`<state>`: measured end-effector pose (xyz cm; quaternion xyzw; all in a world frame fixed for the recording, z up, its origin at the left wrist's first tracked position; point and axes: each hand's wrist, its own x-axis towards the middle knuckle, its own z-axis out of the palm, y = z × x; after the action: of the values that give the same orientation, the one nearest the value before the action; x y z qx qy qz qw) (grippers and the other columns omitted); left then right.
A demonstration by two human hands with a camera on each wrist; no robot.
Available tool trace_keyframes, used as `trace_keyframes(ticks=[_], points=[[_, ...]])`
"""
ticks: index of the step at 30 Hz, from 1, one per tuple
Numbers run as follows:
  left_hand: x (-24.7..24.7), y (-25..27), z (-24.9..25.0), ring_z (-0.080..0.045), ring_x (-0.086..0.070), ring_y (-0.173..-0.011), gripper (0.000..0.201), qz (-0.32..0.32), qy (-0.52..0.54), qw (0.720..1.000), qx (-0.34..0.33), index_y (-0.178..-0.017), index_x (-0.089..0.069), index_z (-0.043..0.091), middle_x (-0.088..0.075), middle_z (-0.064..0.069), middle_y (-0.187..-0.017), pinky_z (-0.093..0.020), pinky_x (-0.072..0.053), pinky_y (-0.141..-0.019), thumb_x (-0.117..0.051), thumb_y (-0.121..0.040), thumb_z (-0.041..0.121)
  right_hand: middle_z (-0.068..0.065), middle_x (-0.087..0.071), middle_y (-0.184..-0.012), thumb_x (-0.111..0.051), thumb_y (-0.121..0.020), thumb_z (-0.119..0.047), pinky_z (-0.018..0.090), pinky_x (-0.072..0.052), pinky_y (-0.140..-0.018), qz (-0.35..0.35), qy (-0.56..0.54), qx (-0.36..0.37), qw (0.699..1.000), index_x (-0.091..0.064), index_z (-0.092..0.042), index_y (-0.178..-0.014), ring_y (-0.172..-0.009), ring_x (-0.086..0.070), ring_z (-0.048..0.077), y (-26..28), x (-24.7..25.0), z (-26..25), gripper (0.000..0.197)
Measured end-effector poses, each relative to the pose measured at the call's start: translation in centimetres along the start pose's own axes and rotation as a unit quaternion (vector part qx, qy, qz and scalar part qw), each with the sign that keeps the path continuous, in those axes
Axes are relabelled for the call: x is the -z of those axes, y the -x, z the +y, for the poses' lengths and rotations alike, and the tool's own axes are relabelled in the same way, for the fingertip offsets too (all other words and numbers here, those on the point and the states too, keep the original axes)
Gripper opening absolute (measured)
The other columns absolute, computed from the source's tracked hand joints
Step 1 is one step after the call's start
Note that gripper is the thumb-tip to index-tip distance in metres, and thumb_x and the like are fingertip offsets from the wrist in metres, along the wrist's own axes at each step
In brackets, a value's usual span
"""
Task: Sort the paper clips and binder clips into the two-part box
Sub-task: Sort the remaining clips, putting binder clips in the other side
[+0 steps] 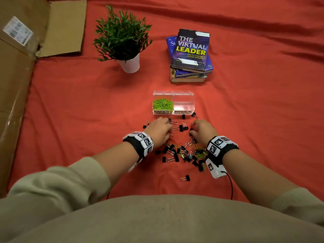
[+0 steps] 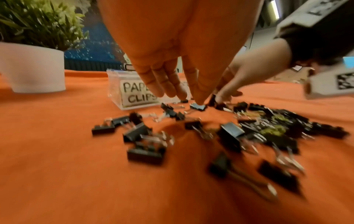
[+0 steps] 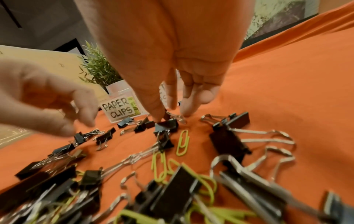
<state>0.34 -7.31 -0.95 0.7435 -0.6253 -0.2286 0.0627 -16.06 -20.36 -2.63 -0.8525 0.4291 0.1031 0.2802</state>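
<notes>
The clear two-part box (image 1: 173, 93) stands on the red cloth. Its left part holds green paper clips (image 1: 163, 104). The right part, labelled binder clips (image 1: 183, 106), looks empty. Black binder clips mixed with green paper clips lie in a pile (image 1: 185, 153) in front of it. My left hand (image 1: 162, 127) hovers over the scattered clips, fingers fairly straight, and the thumb tip (image 2: 199, 98) touches one black clip (image 2: 198, 106). My right hand (image 3: 163, 115) reaches down, its thumb and forefinger pinching a black binder clip (image 3: 167, 123).
A potted plant (image 1: 122, 37) and a stack of books (image 1: 190, 53) stand behind the box. Flattened cardboard (image 1: 17, 85) lies along the left edge. One binder clip (image 1: 185, 178) sits apart near my body. A black cable (image 1: 230, 185) trails from my right wrist.
</notes>
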Motion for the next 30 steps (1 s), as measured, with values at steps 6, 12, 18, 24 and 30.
trace_keyframes(ticks=[6,12,18,24,30], points=[[-3.4,2.0,0.9,-0.022,-0.044,-0.111,0.039,-0.058,-0.006,0.998,0.008,-0.118,-0.059,0.017,-0.050,-0.004,-0.114,-0.036,-0.041,-0.093,-0.063,-0.086,0.037,0.009,-0.063,-0.104,-0.056,-0.087,-0.012,0.031,-0.050,-0.072,-0.018,-0.004,-0.035,0.999,-0.061,-0.012,-0.101,-0.083,-0.060,0.022,0.4,1.3,0.4,0.015],[-3.3,2.9,0.7,-0.023,-0.045,-0.103,0.025,-0.030,-0.012,0.999,0.011,-0.101,-0.058,0.013,-0.050,-0.005,-0.106,-0.033,-0.040,-0.084,-0.062,-0.081,0.028,0.009,-0.065,-0.102,-0.053,-0.083,-0.003,0.031,-0.051,-0.072,0.011,-0.038,-0.039,0.998,-0.056,-0.012,-0.110,-0.083,-0.062,0.024,1.8,0.5,1.4,0.029],[-2.8,3.6,-0.1,-0.021,-0.045,-0.099,0.018,-0.018,-0.010,0.999,0.039,-0.091,-0.060,0.017,-0.050,-0.002,-0.100,-0.030,-0.037,-0.083,-0.059,-0.079,0.030,0.006,-0.052,-0.094,-0.054,-0.089,-0.018,0.032,-0.048,-0.072,0.057,0.024,-0.013,0.998,-0.060,-0.005,-0.089,-0.081,-0.054,0.023,3.4,-0.5,1.8,0.014],[-3.0,1.5,1.6,-0.023,-0.047,-0.108,0.024,-0.030,-0.012,0.999,-0.009,-0.108,-0.065,0.018,-0.054,-0.003,-0.107,-0.032,-0.040,-0.091,-0.054,-0.087,0.016,0.010,-0.058,-0.104,-0.053,-0.091,-0.023,0.038,-0.054,-0.080,0.000,0.094,-0.009,0.996,-0.061,-0.006,-0.102,-0.091,-0.060,0.026,3.3,-1.8,1.5,0.021],[-3.5,1.0,2.0,-0.024,-0.051,-0.110,0.024,-0.085,-0.054,0.994,-0.033,-0.111,-0.062,0.014,-0.055,-0.004,-0.110,-0.039,-0.047,-0.086,-0.054,-0.089,0.012,0.014,-0.053,-0.120,-0.048,-0.090,-0.013,0.040,-0.047,-0.087,-0.041,0.106,-0.007,0.993,-0.055,-0.001,-0.113,-0.108,-0.054,0.032,3.3,-2.4,0.6,0.027]])
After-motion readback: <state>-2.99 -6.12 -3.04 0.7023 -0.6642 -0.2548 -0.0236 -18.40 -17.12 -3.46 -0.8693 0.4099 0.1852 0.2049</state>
